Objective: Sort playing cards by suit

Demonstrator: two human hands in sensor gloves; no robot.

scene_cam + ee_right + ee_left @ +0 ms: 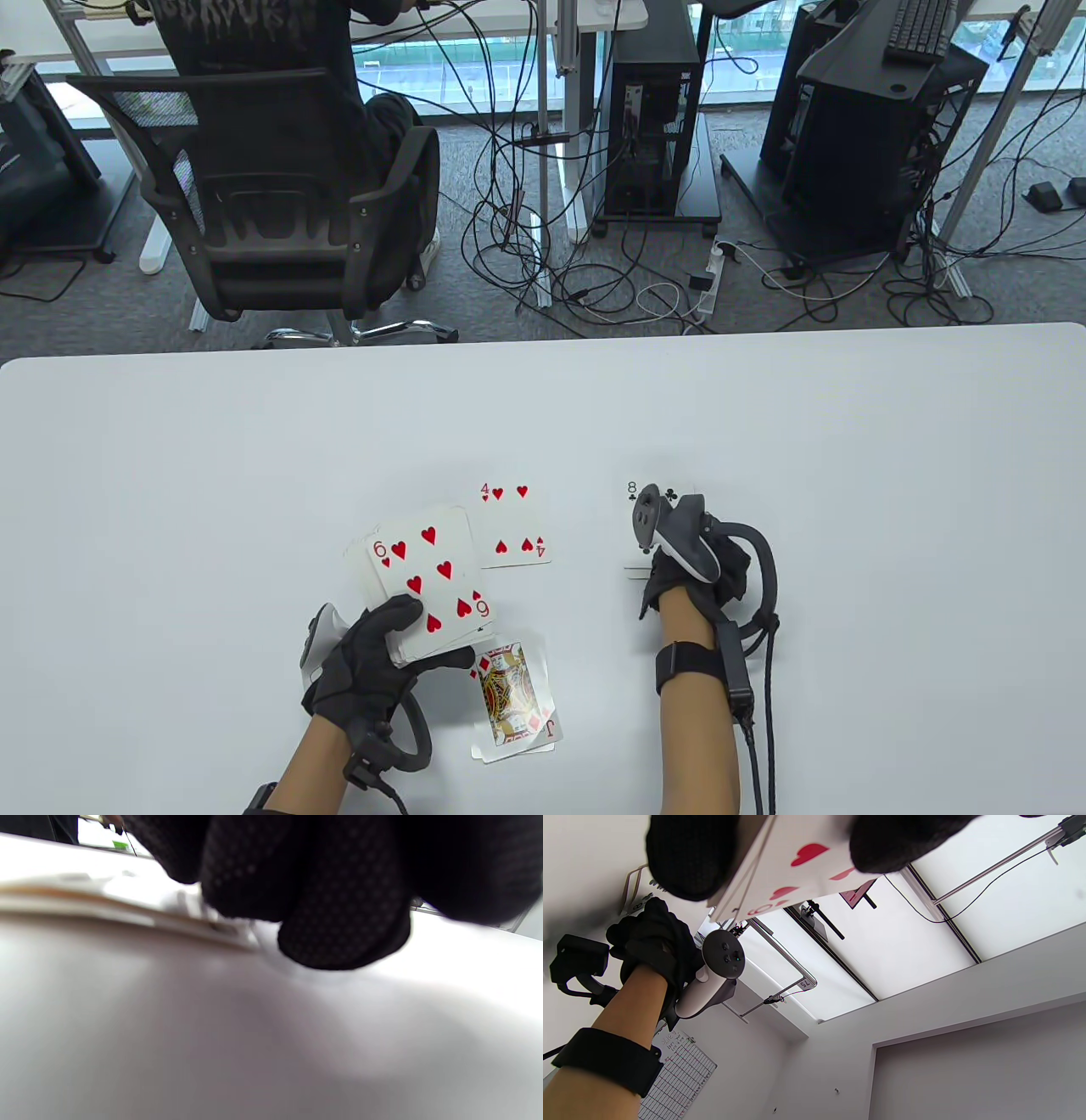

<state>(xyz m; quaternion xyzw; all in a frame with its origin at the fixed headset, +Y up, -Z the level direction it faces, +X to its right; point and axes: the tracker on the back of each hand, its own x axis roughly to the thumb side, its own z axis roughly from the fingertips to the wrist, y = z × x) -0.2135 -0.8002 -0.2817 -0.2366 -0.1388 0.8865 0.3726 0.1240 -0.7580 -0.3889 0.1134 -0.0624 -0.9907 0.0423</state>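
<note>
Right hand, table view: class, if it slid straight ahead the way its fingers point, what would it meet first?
The right hand points away from the person and already lies over the 8 of clubs. Going on, it would likely cross that card, then only bare table, though its fingers are hidden.

Office or computer lab used for data recording. Beyond the white table: grey carpet, mesh office chair with a seated person, two tower PCs on floor stands, loose cables, power strip, keyboard, full-width windows. Left wrist view: panelled ceiling, wall chart.
</note>
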